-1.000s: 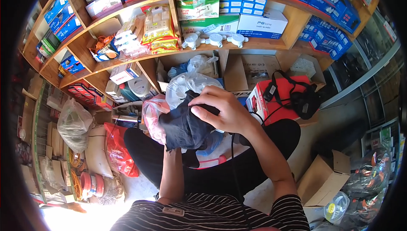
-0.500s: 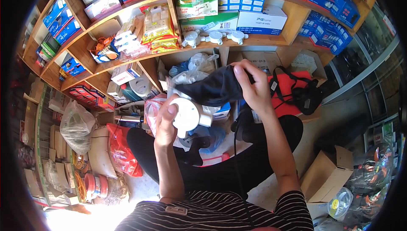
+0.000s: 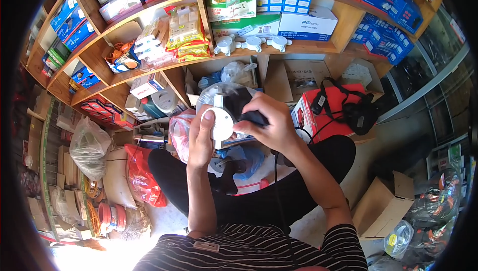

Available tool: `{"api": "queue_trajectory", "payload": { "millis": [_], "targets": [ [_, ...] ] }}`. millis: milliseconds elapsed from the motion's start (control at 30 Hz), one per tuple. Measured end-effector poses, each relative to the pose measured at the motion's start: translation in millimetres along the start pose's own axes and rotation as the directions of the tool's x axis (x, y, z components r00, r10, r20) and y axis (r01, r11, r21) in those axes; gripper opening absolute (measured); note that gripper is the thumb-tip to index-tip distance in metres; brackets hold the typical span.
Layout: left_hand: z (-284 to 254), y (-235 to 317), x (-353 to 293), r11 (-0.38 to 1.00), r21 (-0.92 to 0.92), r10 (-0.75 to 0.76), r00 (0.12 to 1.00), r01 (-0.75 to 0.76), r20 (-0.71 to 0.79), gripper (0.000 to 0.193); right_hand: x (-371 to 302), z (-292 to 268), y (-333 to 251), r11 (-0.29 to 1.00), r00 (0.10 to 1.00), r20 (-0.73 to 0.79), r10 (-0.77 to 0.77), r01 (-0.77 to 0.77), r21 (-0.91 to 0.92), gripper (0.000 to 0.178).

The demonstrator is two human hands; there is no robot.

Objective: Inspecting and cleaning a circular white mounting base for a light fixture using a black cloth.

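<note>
A round white junction box (image 3: pixel 222 125) with short pipe stubs is gripped in my left hand (image 3: pixel 200 144), the thumb lying across its face. My right hand (image 3: pixel 273 124) is closed on a bunched black cloth (image 3: pixel 238 103) just to the right of the box. The cloth lies against or right behind the box's edge; exact contact is hidden by my fingers. Three similar white junction boxes (image 3: pixel 254 44) stand in a row on the wooden shelf ahead.
Blue-and-white cartons (image 3: pixel 307 24) fill the wooden shelves (image 3: pixel 149 69). A red box (image 3: pixel 323 114) with black straps sits at right. An open cardboard box (image 3: pixel 383 206) is at lower right, a red plastic bag (image 3: pixel 144 176) at left. My crossed legs are below my hands.
My right hand has come down and left to the junction box, bunching the cloth that was stretched out. The box has turned, its right-hand stub now pointing elsewhere.
</note>
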State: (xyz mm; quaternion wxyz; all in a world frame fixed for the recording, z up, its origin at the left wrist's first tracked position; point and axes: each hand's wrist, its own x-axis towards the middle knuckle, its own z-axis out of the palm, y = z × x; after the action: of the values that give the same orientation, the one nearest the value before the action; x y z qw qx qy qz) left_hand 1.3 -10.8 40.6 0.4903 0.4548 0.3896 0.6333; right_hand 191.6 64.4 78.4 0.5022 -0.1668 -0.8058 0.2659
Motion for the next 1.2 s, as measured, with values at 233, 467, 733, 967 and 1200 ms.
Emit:
{"api": "queue_trajectory", "payload": {
  "millis": [233, 467, 733, 967, 1200],
  "targets": [
    [13.2, -6.4, 14.5, 0.988, -0.151, -0.042, 0.976, 0.009, -0.214, 0.044, 3.1, -9.1, -18.2, 0.998, 0.988, -0.152, 0.032, -0.023, 0.062, 0.031],
    [40.8, -27.2, -0.4, 0.888, -0.446, 0.115, 0.993, -0.114, -0.025, 0.062, 2.9, 12.1, 3.0, 0.932, 0.994, 0.025, -0.109, 0.111, -0.345, 0.080],
    [30.9, -22.9, -4.9, 0.977, -0.157, 0.142, 0.990, -0.144, -0.021, 0.055, 3.6, 10.3, -2.0, 0.856, 0.972, 0.085, -0.220, 0.234, -0.461, 0.071],
    [21.8, -2.9, 2.2, 0.862, -0.475, 0.082, 0.973, -0.179, -0.216, 0.054, -1.1, 6.0, -3.9, 0.951, 0.973, 0.002, -0.231, 0.226, -0.210, 0.043],
    [43.2, 10.6, 1.4, 0.861, -0.381, 0.236, 0.927, -0.338, -0.291, 0.075, -6.9, 25.0, -0.5, 0.961, 0.983, -0.114, 0.146, -0.113, 0.252, 0.062]
  ]
}}
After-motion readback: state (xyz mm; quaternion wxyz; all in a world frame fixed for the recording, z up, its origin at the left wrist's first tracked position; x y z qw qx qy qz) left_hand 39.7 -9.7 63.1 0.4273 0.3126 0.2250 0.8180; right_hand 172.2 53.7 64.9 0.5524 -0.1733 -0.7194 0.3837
